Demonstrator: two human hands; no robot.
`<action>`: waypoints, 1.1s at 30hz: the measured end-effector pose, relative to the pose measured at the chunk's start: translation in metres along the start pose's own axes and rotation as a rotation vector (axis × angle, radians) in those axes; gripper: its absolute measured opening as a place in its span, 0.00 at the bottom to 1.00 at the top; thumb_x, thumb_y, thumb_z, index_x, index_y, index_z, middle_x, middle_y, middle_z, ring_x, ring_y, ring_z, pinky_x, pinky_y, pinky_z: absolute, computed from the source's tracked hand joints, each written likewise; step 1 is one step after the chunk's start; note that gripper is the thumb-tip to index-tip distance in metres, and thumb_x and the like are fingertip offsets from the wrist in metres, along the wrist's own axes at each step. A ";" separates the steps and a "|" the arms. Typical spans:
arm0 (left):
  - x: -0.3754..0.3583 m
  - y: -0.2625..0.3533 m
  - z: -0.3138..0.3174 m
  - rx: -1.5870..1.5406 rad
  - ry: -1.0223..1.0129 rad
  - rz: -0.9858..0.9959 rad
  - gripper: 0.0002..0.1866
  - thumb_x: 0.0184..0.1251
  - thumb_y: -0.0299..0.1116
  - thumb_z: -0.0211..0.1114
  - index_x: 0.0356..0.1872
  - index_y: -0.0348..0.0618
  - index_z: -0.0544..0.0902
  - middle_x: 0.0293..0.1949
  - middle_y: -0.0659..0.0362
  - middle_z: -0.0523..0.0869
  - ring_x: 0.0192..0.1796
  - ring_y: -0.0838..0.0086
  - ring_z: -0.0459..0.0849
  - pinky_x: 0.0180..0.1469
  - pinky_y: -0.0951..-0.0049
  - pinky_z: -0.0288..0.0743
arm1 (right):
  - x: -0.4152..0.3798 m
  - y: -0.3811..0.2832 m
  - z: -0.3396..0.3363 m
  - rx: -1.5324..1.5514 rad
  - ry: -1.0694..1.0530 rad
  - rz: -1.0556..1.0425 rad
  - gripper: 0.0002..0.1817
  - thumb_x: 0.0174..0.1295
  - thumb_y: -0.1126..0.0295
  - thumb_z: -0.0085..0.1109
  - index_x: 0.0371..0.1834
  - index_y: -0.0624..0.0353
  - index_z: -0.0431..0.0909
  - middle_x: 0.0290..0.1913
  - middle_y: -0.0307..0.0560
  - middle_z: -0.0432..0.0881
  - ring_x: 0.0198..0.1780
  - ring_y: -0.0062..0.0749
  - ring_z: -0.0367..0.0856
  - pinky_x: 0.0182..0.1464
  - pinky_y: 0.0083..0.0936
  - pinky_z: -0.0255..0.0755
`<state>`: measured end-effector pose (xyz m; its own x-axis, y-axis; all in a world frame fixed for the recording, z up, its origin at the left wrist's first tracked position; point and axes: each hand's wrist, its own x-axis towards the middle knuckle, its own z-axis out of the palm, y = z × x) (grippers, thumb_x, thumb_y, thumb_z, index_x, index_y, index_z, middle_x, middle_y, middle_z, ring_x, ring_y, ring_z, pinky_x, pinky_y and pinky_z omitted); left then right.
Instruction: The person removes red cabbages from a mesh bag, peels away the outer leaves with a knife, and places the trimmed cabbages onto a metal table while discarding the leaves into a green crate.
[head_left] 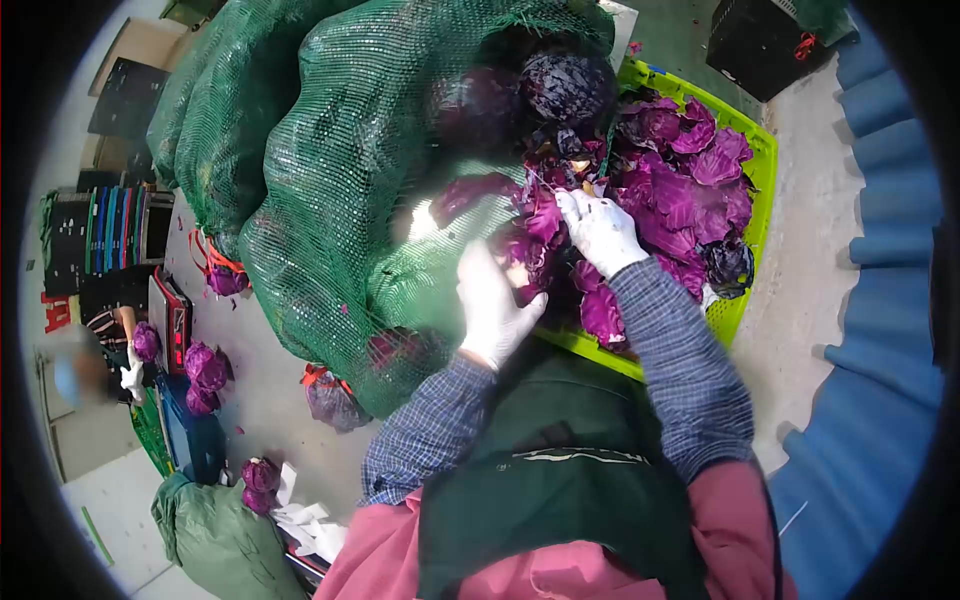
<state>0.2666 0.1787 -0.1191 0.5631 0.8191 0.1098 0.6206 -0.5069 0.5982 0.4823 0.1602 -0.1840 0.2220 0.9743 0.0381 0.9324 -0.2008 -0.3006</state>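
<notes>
Produce packing/sorting site: bulging green mesh sacks of red cabbage [330,190], lime-green plastic crate of purple trimmed leaves [745,190], stacked black plastic crates [765,40], bare concrete floor [810,290].

Both hands wear white gloves, the left hand [495,310] and the right hand [600,230] alike; the sleeves are blue-grey check, cuffed at the wrist. A dark green apron with a pale stripe covers the front; pink cloth shows beneath it.

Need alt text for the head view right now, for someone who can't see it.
Two white-gloved hands, left hand and right hand, work at a red cabbage over a lime-green crate heaped with purple leaves. Big green mesh sacks of cabbages lie at left.
</notes>
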 end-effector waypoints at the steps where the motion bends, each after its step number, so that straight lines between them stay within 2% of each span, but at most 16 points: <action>1: 0.004 -0.003 -0.001 -0.013 -0.013 -0.007 0.57 0.40 0.36 0.84 0.71 0.26 0.58 0.58 0.40 0.71 0.61 0.48 0.73 0.65 0.52 0.70 | -0.001 -0.003 -0.017 -0.077 0.022 -0.155 0.18 0.77 0.60 0.46 0.62 0.56 0.76 0.42 0.50 0.86 0.42 0.47 0.87 0.44 0.41 0.82; 5: -0.003 -0.024 0.006 -0.332 -0.024 -0.130 0.60 0.41 0.35 0.85 0.73 0.25 0.55 0.60 0.41 0.69 0.64 0.52 0.72 0.69 0.56 0.68 | -0.006 -0.003 -0.014 0.189 -0.197 0.177 0.19 0.73 0.66 0.49 0.65 0.54 0.73 0.49 0.51 0.83 0.44 0.49 0.86 0.44 0.43 0.81; 6: -0.004 -0.028 0.007 -0.472 -0.021 -0.160 0.60 0.41 0.35 0.85 0.74 0.25 0.54 0.61 0.41 0.68 0.64 0.53 0.72 0.70 0.57 0.68 | -0.020 0.013 0.031 0.176 0.169 0.082 0.15 0.75 0.64 0.49 0.58 0.53 0.79 0.40 0.50 0.86 0.39 0.50 0.86 0.42 0.45 0.80; 9: -0.011 -0.026 0.009 -0.482 -0.010 -0.271 0.61 0.41 0.32 0.86 0.75 0.26 0.53 0.63 0.43 0.68 0.66 0.57 0.71 0.71 0.61 0.68 | -0.034 -0.017 -0.008 0.955 -0.003 0.751 0.22 0.79 0.50 0.47 0.42 0.54 0.84 0.17 0.45 0.78 0.19 0.34 0.79 0.25 0.35 0.72; 11: -0.010 -0.027 0.005 -0.856 -0.003 -0.482 0.59 0.42 0.29 0.85 0.74 0.28 0.54 0.64 0.44 0.70 0.65 0.58 0.74 0.69 0.61 0.72 | -0.039 0.008 -0.016 1.593 0.305 0.966 0.23 0.80 0.48 0.46 0.39 0.55 0.80 0.14 0.37 0.72 0.11 0.24 0.67 0.13 0.25 0.60; 12: -0.010 -0.033 0.000 -0.853 0.033 -0.491 0.53 0.45 0.29 0.85 0.71 0.29 0.59 0.63 0.45 0.73 0.62 0.61 0.77 0.66 0.63 0.75 | -0.049 0.042 -0.012 1.416 0.448 0.981 0.23 0.81 0.47 0.44 0.39 0.54 0.78 0.13 0.36 0.69 0.10 0.21 0.64 0.11 0.22 0.58; 14: -0.006 -0.046 -0.006 -0.847 0.104 -0.504 0.42 0.49 0.27 0.83 0.65 0.32 0.68 0.59 0.47 0.80 0.58 0.65 0.83 0.59 0.68 0.80 | -0.075 0.100 -0.023 1.220 0.366 0.901 0.24 0.81 0.47 0.45 0.44 0.59 0.79 0.14 0.33 0.69 0.11 0.19 0.63 0.13 0.20 0.60; 16: -0.010 -0.035 0.009 -0.609 0.250 -0.366 0.48 0.45 0.33 0.86 0.66 0.31 0.67 0.58 0.48 0.80 0.57 0.61 0.83 0.62 0.63 0.78 | -0.078 0.060 -0.050 0.891 0.244 0.796 0.21 0.81 0.53 0.47 0.59 0.58 0.79 0.18 0.34 0.72 0.16 0.21 0.70 0.19 0.22 0.68; 17: -0.008 -0.024 0.012 -0.489 0.262 -0.303 0.49 0.43 0.34 0.86 0.67 0.31 0.66 0.58 0.48 0.80 0.57 0.60 0.82 0.63 0.61 0.77 | -0.081 0.038 -0.040 1.135 0.272 0.670 0.20 0.81 0.56 0.48 0.66 0.57 0.74 0.21 0.36 0.76 0.20 0.25 0.75 0.24 0.24 0.72; 18: -0.002 -0.015 0.012 -0.370 0.276 -0.229 0.51 0.41 0.36 0.87 0.67 0.30 0.66 0.57 0.48 0.80 0.58 0.59 0.82 0.64 0.60 0.76 | -0.082 0.022 -0.019 1.018 0.199 0.467 0.23 0.81 0.57 0.47 0.72 0.56 0.70 0.24 0.40 0.80 0.25 0.30 0.79 0.30 0.26 0.75; 19: 0.001 -0.012 0.006 -0.282 0.086 -0.228 0.63 0.39 0.38 0.88 0.74 0.26 0.55 0.63 0.39 0.70 0.68 0.52 0.71 0.71 0.53 0.66 | -0.084 0.006 0.001 0.909 0.156 0.263 0.26 0.81 0.58 0.47 0.77 0.55 0.65 0.28 0.45 0.83 0.30 0.35 0.84 0.35 0.29 0.78; 21: 0.007 -0.018 0.011 -0.264 0.046 -0.202 0.63 0.39 0.42 0.88 0.73 0.25 0.56 0.63 0.38 0.70 0.67 0.48 0.70 0.71 0.51 0.64 | -0.080 -0.041 -0.017 0.487 -0.108 0.090 0.30 0.80 0.54 0.45 0.79 0.57 0.61 0.35 0.54 0.87 0.35 0.46 0.87 0.40 0.37 0.80; 25: 0.004 -0.027 0.020 -0.175 -0.036 -0.194 0.64 0.39 0.48 0.87 0.73 0.25 0.56 0.63 0.36 0.69 0.68 0.44 0.68 0.72 0.48 0.60 | -0.069 -0.072 -0.049 0.396 -0.241 0.158 0.33 0.79 0.46 0.41 0.79 0.54 0.63 0.38 0.56 0.88 0.34 0.55 0.87 0.39 0.46 0.80; 28: 0.004 -0.022 0.014 -0.125 -0.010 -0.159 0.65 0.39 0.47 0.87 0.73 0.25 0.55 0.64 0.36 0.68 0.68 0.44 0.67 0.73 0.48 0.59 | -0.070 -0.070 -0.031 0.369 -0.067 0.077 0.30 0.80 0.47 0.42 0.76 0.51 0.68 0.36 0.53 0.89 0.33 0.55 0.87 0.37 0.47 0.80; 29: 0.002 -0.020 0.012 -0.114 0.016 -0.135 0.65 0.39 0.47 0.87 0.73 0.25 0.55 0.63 0.36 0.68 0.69 0.44 0.66 0.73 0.48 0.59 | -0.064 -0.069 -0.041 0.380 -0.175 0.190 0.26 0.80 0.50 0.43 0.73 0.52 0.71 0.36 0.52 0.89 0.33 0.53 0.87 0.38 0.45 0.81; 33: -0.003 -0.017 0.013 -0.175 0.081 -0.142 0.64 0.38 0.43 0.88 0.73 0.25 0.55 0.62 0.37 0.69 0.66 0.46 0.68 0.72 0.51 0.61 | -0.070 -0.042 -0.021 0.680 -0.139 0.292 0.29 0.77 0.46 0.48 0.69 0.55 0.75 0.41 0.51 0.89 0.38 0.50 0.88 0.44 0.43 0.81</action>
<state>0.2619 0.1813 -0.1400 0.4272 0.9012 0.0736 0.5828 -0.3367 0.7396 0.4338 0.0980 -0.1541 0.3536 0.9040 -0.2404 0.4494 -0.3896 -0.8039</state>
